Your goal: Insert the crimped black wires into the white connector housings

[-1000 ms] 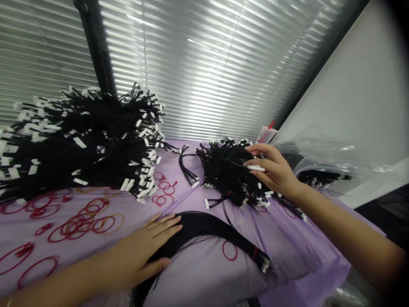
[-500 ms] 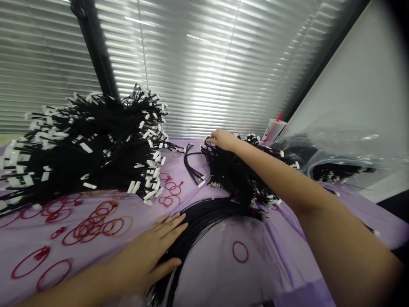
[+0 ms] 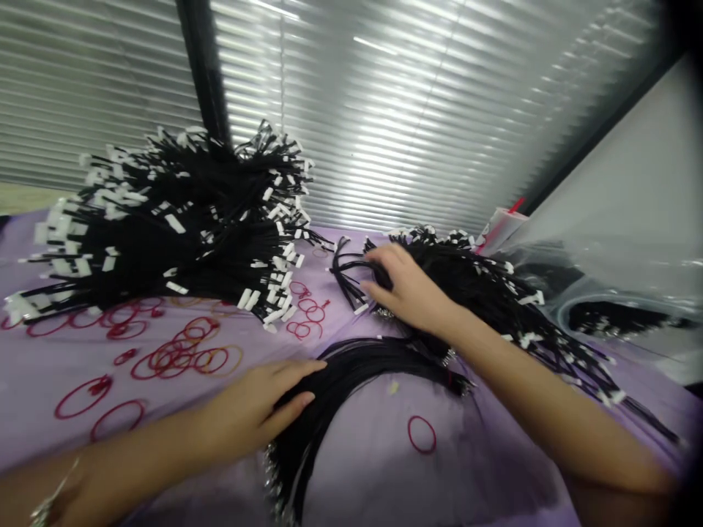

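A curved bundle of thin black cables (image 3: 340, 380) with bare metal ends lies on the purple cloth. My left hand (image 3: 269, 402) rests on its left part, thumb and fingers apart. Farther back, my right hand (image 3: 406, 289) curls around a bunch of black cables (image 3: 380, 275), its thumb and fingers on either side of them. Behind that hand and forearm spreads a pile of black cables with white connectors (image 3: 466, 282). Just left of the hand lie a few loose cables (image 3: 343, 282).
A large heap of black cables with white plugs (image 3: 209, 212) stands at the left. Red and yellow rubber bands (image 3: 181, 351) lie before it, and one red band (image 3: 422, 435) lies inside the curve. A cup with a straw (image 3: 502, 227) and clear plastic bags (image 3: 620, 293) are at right.
My right hand has come nearer from the pile's far edge and now curls around cables. My left hand stays on the curved bundle, its fingers less spread. The view has shifted.
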Action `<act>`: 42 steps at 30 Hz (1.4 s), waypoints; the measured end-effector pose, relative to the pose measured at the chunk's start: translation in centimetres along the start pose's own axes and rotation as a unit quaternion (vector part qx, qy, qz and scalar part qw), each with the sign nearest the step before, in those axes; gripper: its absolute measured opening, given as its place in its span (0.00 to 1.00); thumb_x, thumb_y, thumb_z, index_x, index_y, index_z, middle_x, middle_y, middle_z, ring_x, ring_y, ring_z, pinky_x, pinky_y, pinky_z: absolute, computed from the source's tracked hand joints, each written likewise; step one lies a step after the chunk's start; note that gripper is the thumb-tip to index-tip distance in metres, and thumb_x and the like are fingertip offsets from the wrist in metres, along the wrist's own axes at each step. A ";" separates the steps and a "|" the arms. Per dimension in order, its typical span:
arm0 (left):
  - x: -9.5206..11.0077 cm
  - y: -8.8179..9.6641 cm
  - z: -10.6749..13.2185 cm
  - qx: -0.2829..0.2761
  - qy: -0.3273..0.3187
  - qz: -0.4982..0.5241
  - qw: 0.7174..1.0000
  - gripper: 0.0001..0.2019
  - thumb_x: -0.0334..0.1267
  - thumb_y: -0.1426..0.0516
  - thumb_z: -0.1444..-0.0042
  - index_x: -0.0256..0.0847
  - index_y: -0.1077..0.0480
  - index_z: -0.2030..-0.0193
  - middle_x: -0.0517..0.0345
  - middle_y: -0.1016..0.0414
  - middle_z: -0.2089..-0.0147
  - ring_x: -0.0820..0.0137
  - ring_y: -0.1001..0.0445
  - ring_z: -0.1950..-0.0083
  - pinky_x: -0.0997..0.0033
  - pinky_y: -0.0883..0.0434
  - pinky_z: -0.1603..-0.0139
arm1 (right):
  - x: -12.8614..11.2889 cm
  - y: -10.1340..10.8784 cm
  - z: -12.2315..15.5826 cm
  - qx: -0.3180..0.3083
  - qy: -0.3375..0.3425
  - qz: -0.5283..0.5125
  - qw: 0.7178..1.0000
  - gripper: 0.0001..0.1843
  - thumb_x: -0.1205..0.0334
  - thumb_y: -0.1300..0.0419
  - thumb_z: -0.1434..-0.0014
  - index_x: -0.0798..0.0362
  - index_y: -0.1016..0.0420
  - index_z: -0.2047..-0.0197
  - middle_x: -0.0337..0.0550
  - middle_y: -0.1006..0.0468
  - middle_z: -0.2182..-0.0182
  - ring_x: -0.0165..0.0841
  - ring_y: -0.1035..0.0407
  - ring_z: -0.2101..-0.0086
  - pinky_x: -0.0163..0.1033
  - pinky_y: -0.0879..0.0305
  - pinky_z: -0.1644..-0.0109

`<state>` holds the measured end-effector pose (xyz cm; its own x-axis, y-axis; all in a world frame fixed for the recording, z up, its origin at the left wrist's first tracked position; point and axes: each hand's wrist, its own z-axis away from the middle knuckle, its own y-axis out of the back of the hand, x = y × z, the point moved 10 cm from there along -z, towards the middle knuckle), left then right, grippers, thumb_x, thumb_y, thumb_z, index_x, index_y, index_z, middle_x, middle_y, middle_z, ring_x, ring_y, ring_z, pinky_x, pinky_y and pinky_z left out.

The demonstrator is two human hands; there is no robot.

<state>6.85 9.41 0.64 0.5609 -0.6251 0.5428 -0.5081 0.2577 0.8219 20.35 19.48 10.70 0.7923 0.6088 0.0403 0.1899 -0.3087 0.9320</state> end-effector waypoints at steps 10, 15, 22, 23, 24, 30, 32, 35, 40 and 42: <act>2.0 0.5 0.4 0.016 -0.057 -0.015 0.998 0.15 0.35 0.52 0.37 0.40 0.29 0.48 0.53 0.20 0.57 0.67 0.21 0.59 0.68 0.26 0.59 | 0.3 -10.3 3.0 -0.163 -0.060 0.018 0.985 0.41 0.44 0.55 0.35 0.74 0.46 0.34 0.66 0.45 0.36 0.52 0.50 0.36 0.57 0.52 0.34; 2.9 0.4 0.7 -0.012 -0.076 -0.019 0.997 0.16 0.34 0.53 0.37 0.39 0.28 0.49 0.54 0.20 0.60 0.69 0.22 0.63 0.71 0.26 0.61 | 2.2 -11.2 3.2 -0.159 -0.093 0.025 0.983 0.44 0.40 0.57 0.36 0.74 0.50 0.33 0.63 0.50 0.34 0.49 0.54 0.34 0.53 0.56 0.31; -5.8 10.2 -0.5 0.160 0.068 -0.179 0.968 0.18 0.29 0.54 0.42 0.34 0.29 0.49 0.42 0.30 0.43 0.60 0.33 0.40 0.55 0.37 0.36 | -3.2 -6.8 4.0 -0.074 -0.019 -0.026 0.997 0.27 0.52 0.47 0.38 0.58 0.31 0.41 0.56 0.41 0.36 0.48 0.47 0.37 0.55 0.52 0.33; -7.4 11.7 -0.3 0.178 0.093 -0.190 0.961 0.19 0.27 0.54 0.43 0.33 0.30 0.48 0.41 0.32 0.42 0.58 0.35 0.39 0.52 0.41 0.35 | -4.3 -6.1 4.2 -0.066 0.002 -0.046 0.997 0.24 0.53 0.48 0.37 0.56 0.29 0.42 0.54 0.38 0.37 0.45 0.43 0.39 0.52 0.49 0.34; -8.8 12.5 -0.1 0.176 0.107 -0.195 0.959 0.20 0.27 0.52 0.45 0.33 0.30 0.48 0.42 0.31 0.43 0.58 0.35 0.39 0.51 0.41 0.34 | -5.3 -5.6 4.4 -0.058 0.021 -0.066 0.996 0.23 0.54 0.49 0.37 0.54 0.28 0.44 0.52 0.36 0.39 0.43 0.41 0.40 0.50 0.46 0.35; -12.0 14.6 0.8 0.138 0.120 -0.216 0.959 0.18 0.33 0.51 0.44 0.39 0.27 0.50 0.51 0.27 0.45 0.66 0.31 0.43 0.65 0.37 0.37 | -8.3 -5.8 5.3 -0.041 0.081 -0.122 0.988 0.15 0.61 0.48 0.38 0.57 0.24 0.54 0.53 0.30 0.46 0.42 0.37 0.46 0.49 0.39 0.39; -12.7 17.0 1.4 0.192 0.156 -0.248 0.937 0.20 0.32 0.53 0.43 0.36 0.30 0.47 0.48 0.30 0.42 0.64 0.35 0.39 0.62 0.41 0.35 | -8.5 -6.5 5.4 -0.042 0.088 -0.130 0.987 0.14 0.62 0.47 0.39 0.57 0.24 0.55 0.53 0.29 0.47 0.42 0.36 0.47 0.49 0.38 0.40; -14.3 20.6 2.1 0.253 0.225 -0.291 0.895 0.21 0.38 0.52 0.42 0.31 0.34 0.44 0.41 0.31 0.44 0.57 0.35 0.41 0.56 0.41 0.37 | -8.8 -7.1 5.6 -0.044 0.099 -0.141 0.984 0.12 0.63 0.46 0.39 0.56 0.24 0.56 0.51 0.28 0.50 0.40 0.34 0.49 0.48 0.36 0.42; -15.4 22.4 -0.5 0.252 0.256 -0.344 0.868 0.26 0.48 0.50 0.42 0.29 0.35 0.45 0.36 0.32 0.46 0.51 0.37 0.40 0.56 0.42 0.37 | -9.0 -7.4 5.6 -0.042 0.097 -0.146 0.984 0.12 0.65 0.47 0.39 0.57 0.24 0.57 0.49 0.27 0.51 0.38 0.33 0.50 0.45 0.35 0.42; -15.5 22.8 -2.1 0.251 0.263 -0.356 0.861 0.29 0.52 0.50 0.42 0.28 0.37 0.43 0.33 0.35 0.43 0.48 0.40 0.38 0.53 0.44 0.37 | -9.0 -7.6 5.5 -0.045 0.095 -0.143 0.984 0.12 0.65 0.47 0.39 0.56 0.25 0.56 0.49 0.27 0.52 0.36 0.33 0.51 0.43 0.35 0.43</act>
<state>-12.08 26.56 11.32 0.9983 -0.0394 0.0432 -0.0570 -0.4869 0.8716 14.94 12.33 1.33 0.5895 0.7900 -0.1686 0.3298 -0.0448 0.9430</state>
